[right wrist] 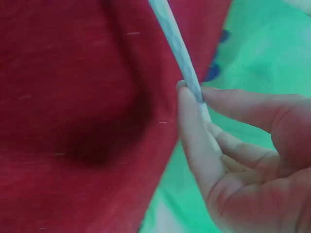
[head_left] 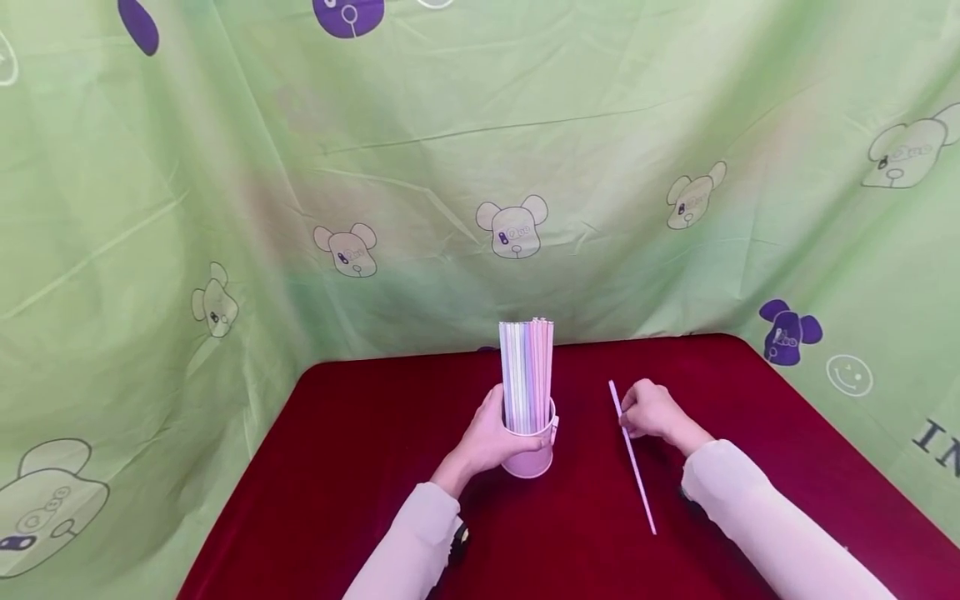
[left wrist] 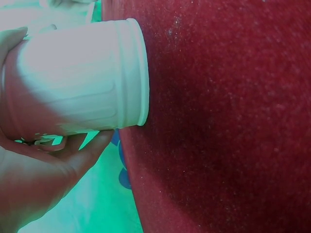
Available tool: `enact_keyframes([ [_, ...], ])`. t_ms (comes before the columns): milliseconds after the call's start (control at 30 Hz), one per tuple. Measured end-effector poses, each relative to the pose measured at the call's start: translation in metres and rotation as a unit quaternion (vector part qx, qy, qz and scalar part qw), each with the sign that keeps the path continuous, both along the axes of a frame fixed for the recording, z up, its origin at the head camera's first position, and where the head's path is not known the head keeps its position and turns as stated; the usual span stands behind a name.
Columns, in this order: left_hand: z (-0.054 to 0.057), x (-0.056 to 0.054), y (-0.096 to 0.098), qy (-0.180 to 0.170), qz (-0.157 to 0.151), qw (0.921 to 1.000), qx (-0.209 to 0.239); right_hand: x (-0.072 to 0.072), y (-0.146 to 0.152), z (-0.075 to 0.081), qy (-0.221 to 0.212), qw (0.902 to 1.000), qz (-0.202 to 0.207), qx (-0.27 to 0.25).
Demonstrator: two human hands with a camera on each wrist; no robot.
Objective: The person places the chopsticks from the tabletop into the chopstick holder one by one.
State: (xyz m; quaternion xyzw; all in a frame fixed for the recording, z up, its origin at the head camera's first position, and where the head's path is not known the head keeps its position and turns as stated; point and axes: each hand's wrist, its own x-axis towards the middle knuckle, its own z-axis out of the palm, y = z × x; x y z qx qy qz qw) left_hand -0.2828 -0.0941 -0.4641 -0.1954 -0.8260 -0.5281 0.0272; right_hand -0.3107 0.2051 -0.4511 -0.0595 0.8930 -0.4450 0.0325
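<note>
A small pink bucket (head_left: 529, 465) stands roughly upright near the middle of the table, packed with pastel paper straws (head_left: 525, 375). My left hand (head_left: 480, 437) grips it around the side, thumb near the rim. In the left wrist view the bucket (left wrist: 82, 77) looks pale and ribbed, its base close to the red cloth. To the right, my right hand (head_left: 654, 410) pinches a single pale straw (head_left: 638, 477) above the table. The right wrist view shows this straw (right wrist: 175, 41) between the thumb and fingertips, a faint pattern along it.
A dark red cloth (head_left: 360, 467) covers the table. Green fabric (head_left: 420, 125) printed with cartoon bear heads hangs behind the table and at both sides.
</note>
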Motion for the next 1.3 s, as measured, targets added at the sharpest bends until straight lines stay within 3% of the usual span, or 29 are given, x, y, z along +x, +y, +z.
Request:
enact_keyframes([
  [133,0.0,0.001,0.0,0.003,0.001,1.0,-0.002,0.008,-0.008,0.029,0.031,0.9963,0.029,-0.076],
  [233,-0.001,0.002,-0.001,0.006,0.002,1.0,0.0,0.012,-0.019,0.057,0.081,0.986,0.04,-0.14],
  [333,-0.001,0.001,-0.001,0.005,-0.003,0.9999,0.009,0.018,-0.029,0.084,0.154,0.9667,0.037,-0.201],
  [433,-0.001,0.001,-0.001,0.006,-0.008,0.9998,0.017,0.023,-0.039,0.106,0.226,0.9393,0.033,-0.256],
  [567,0.0,0.0,0.0,0.007,-0.005,0.9998,0.016,0.023,-0.052,0.12,0.298,0.9075,0.034,-0.294],
  [633,0.0,-0.001,0.0,0.008,0.0,0.9999,0.011,0.021,-0.058,0.12,0.32,0.9012,0.027,-0.292],
  [767,-0.001,-0.001,0.001,0.007,0.004,1.0,0.002,0.021,-0.067,0.113,0.34,0.9075,0.008,-0.247],
  [933,-0.002,0.002,0.0,0.006,-0.003,0.9999,0.008,0.015,-0.073,0.08,0.343,0.9201,0.004,-0.19],
  [1133,0.0,0.001,0.0,0.01,0.001,0.9999,0.002,0.016,-0.088,0.041,0.317,0.9388,0.027,-0.131],
  [1300,0.0,-0.001,0.0,0.013,-0.002,0.9999,-0.001,0.02,-0.092,0.027,0.297,0.9495,0.036,-0.094],
])
